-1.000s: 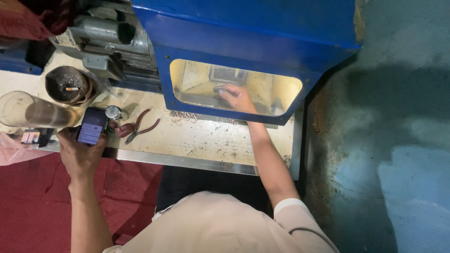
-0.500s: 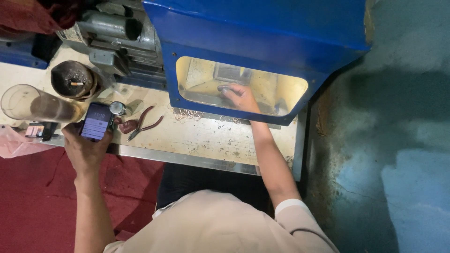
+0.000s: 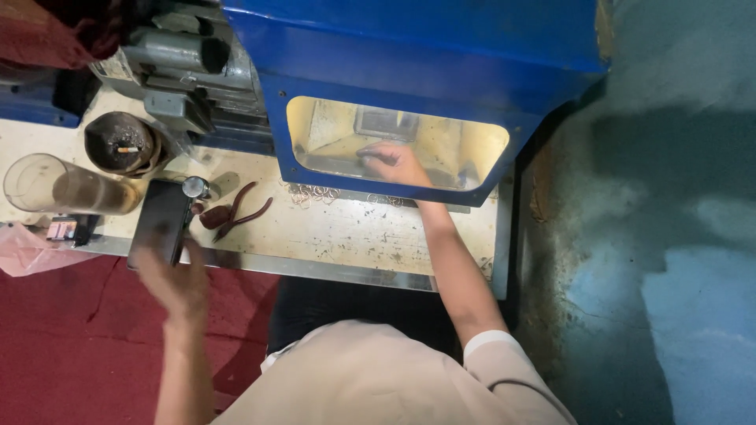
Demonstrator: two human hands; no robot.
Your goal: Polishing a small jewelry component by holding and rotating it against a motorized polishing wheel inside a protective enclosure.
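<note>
A worn cream table (image 3: 354,236) is set against a stained blue-grey concrete floor (image 3: 669,236). Red carpet (image 3: 71,346) is seen at the left.

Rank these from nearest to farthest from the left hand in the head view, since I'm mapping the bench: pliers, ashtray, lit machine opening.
1. Pliers: on the bench, just right of the left hand.
2. Ashtray: at the back, left.
3. Lit machine opening: far right, around the right hand.

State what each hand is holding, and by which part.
The left hand grips a dark phone by its lower end. The right hand reaches inside the blue machine's opening; whether it holds anything cannot be told.
</note>
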